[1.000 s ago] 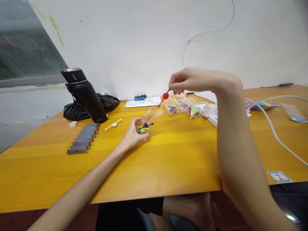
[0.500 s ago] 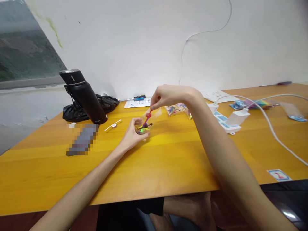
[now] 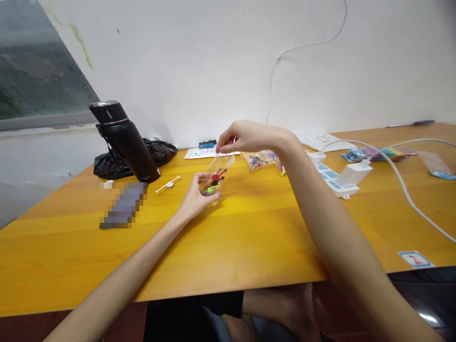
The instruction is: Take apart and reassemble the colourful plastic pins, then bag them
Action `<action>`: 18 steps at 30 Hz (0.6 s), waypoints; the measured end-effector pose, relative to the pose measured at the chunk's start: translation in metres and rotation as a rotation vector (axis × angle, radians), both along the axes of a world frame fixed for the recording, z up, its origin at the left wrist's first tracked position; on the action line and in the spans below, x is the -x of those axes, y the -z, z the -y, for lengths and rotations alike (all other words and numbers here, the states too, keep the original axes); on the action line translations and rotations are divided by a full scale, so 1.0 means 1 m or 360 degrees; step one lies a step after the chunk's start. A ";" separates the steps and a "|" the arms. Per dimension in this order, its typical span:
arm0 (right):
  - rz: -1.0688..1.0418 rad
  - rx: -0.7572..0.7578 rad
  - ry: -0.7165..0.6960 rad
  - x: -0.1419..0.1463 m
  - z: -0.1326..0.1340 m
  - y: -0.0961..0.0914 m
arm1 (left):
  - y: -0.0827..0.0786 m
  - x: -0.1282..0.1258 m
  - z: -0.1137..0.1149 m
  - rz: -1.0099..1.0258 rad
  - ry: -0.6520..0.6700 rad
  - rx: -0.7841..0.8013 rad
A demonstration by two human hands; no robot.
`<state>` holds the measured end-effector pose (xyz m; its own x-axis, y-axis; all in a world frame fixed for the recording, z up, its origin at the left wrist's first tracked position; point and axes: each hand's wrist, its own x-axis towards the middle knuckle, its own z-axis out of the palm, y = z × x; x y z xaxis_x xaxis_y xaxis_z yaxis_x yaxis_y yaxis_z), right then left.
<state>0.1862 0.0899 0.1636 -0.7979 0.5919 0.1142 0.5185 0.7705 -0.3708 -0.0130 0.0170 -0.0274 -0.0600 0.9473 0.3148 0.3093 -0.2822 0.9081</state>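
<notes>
My left hand (image 3: 195, 197) grips the bottom of a small clear plastic bag (image 3: 215, 176) on the orange table (image 3: 228, 237). Inside the bag lie several coloured plastic picks, among them a red one with a round disc (image 3: 215, 177). My right hand (image 3: 245, 136) hovers just above the bag's open top, fingers pinched together on its upper edge. A white pick (image 3: 168, 184) lies on the table to the left of my left hand.
A black flask (image 3: 124, 141) leans at the back left before a black bag (image 3: 156, 152). A blurred dark object (image 3: 123, 205) lies left. More bags of picks (image 3: 265, 160), a white power strip (image 3: 333, 178), cables (image 3: 402, 185) and papers (image 3: 208, 151) crowd the back and right.
My right hand carried the red pick down from the right into the bag and let it go. The red pick now lies inside, and the hand has risen slightly to the bag's top.
</notes>
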 end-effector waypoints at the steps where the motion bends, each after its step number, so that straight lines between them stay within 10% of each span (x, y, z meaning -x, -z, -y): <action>1: -0.0061 -0.0017 0.0017 0.000 0.000 0.000 | 0.000 0.000 0.000 0.0006 -0.0015 0.0006; 8: -0.0704 -0.0217 0.0390 0.006 -0.035 0.023 | -0.006 0.004 -0.002 0.0137 -0.0215 0.0080; 13: -0.0395 0.0166 0.0530 0.020 -0.067 0.086 | -0.012 0.002 -0.001 0.0332 -0.0203 0.0002; 18: -0.0335 0.0309 0.0321 0.071 -0.039 0.153 | -0.017 -0.003 0.003 0.0472 -0.0063 -0.0127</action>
<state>0.1157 0.1294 0.0105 -0.6335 0.7622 0.1332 0.5499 0.5646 -0.6154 -0.0096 0.0141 -0.0104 -0.1969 0.9154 0.3511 0.0462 -0.3491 0.9360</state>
